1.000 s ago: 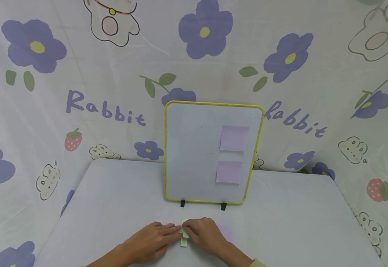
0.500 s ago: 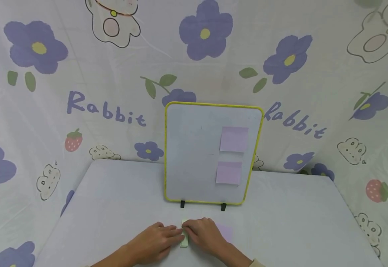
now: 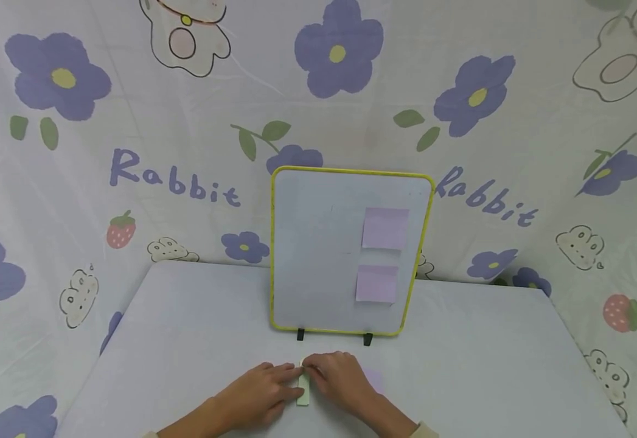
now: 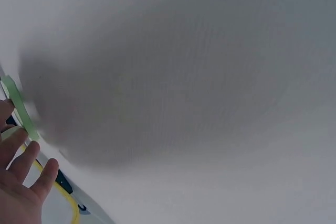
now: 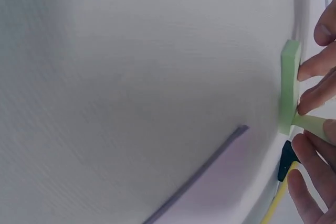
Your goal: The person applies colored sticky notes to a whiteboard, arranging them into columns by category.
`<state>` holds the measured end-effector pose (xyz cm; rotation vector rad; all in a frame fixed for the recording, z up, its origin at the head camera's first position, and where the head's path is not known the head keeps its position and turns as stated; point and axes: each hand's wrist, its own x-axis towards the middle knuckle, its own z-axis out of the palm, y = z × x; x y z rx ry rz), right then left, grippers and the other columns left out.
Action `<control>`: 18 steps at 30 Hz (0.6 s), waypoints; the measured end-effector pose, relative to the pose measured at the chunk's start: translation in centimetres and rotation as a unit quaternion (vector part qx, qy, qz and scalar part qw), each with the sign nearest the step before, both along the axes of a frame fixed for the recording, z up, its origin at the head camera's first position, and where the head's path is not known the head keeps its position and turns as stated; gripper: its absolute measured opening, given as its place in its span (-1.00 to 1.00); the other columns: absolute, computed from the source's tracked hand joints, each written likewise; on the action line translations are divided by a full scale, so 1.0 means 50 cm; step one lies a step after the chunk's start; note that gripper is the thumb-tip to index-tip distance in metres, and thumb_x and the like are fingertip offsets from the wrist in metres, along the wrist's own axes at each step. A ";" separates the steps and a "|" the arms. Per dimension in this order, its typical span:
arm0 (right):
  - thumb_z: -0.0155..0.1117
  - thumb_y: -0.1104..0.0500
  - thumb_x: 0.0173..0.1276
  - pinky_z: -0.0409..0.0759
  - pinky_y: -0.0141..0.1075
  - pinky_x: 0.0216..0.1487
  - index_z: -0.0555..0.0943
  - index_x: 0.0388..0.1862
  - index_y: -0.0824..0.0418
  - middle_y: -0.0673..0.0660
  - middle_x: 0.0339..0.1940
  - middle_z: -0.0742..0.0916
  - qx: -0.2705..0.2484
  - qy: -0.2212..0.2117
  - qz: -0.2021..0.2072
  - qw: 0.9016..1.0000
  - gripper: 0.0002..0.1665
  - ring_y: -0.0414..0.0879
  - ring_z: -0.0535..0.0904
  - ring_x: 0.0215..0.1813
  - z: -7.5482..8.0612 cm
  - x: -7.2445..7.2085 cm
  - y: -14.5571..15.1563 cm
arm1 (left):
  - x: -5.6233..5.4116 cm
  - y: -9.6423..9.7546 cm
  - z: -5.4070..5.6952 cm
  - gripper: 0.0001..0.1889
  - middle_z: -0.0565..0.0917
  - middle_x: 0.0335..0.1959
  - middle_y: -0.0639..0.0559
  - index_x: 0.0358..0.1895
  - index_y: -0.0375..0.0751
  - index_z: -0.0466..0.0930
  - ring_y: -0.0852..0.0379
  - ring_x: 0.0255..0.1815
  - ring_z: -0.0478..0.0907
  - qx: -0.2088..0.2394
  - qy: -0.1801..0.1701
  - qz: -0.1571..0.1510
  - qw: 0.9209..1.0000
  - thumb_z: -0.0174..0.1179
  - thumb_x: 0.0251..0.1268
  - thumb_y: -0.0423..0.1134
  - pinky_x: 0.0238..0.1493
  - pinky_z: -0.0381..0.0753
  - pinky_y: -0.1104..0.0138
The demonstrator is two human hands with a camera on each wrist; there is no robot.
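1. A whiteboard (image 3: 313,274) stood on a white table (image 3: 477,353), its rounded yellow frame (image 3: 272,255) resting on two black feet (image 3: 300,334).
2. Two pale lilac notes clung to the board's right half, an upper note (image 3: 386,229) above a lower note (image 3: 376,284), well apart from the left edge.
3. A lilac pad (image 3: 374,381) lay on the table in front of the board, partly hidden, its darker purple edge seen from the right wrist.
4. Behind the table hung a pale printed backdrop (image 3: 274,91) with purple flowers (image 3: 318,58), strawberries (image 3: 121,234), outlined rabbit figures (image 3: 80,298) and twice the word "Rabbit" in purple lettering.
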<state>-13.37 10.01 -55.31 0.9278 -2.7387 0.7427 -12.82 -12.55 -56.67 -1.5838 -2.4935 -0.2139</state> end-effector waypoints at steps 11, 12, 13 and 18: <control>0.36 0.33 0.31 0.61 -0.44 -0.31 0.76 -0.17 0.25 0.02 -0.30 0.81 -0.051 -0.018 -0.017 0.998 -0.86 -0.30 0.68 -0.29 0.016 -0.013 0.000 | -0.012 0.005 0.015 -0.70 0.63 0.20 -0.07 -0.01 0.06 0.79 -0.03 0.24 0.56 0.010 -0.094 0.014 0.995 0.20 0.26 -0.28 0.05 0.59 0.16; 0.35 0.33 0.31 0.62 -0.44 -0.31 0.75 -0.15 0.26 0.02 -0.29 0.81 -0.056 -0.020 -0.018 0.998 -0.85 -0.31 0.68 -0.29 0.018 -0.014 0.000 | -0.012 0.005 0.016 -0.70 0.63 0.21 -0.07 -0.01 0.06 0.79 -0.03 0.24 0.56 0.011 -0.098 0.015 0.995 0.20 0.26 -0.28 0.05 0.59 0.17; 0.35 0.33 0.32 0.62 -0.44 -0.31 0.75 -0.14 0.27 0.03 -0.30 0.81 -0.062 -0.022 -0.020 0.998 -0.84 -0.31 0.68 -0.29 0.021 -0.016 0.000 | -0.012 0.005 0.015 -0.70 0.63 0.21 -0.06 -0.01 0.06 0.79 -0.03 0.25 0.56 0.010 -0.101 0.015 0.995 0.20 0.27 -0.28 0.05 0.59 0.17; 0.35 0.36 0.31 0.64 -0.38 -0.30 0.74 -0.11 0.28 0.05 -0.28 0.81 -0.088 0.006 -0.021 0.996 -0.82 -0.28 0.69 -0.28 0.039 -0.026 0.003 | -0.013 0.003 0.013 -0.69 0.61 0.24 -0.04 0.02 0.08 0.78 -0.02 0.28 0.53 0.003 -0.112 0.019 0.994 0.19 0.28 -0.28 0.08 0.57 0.17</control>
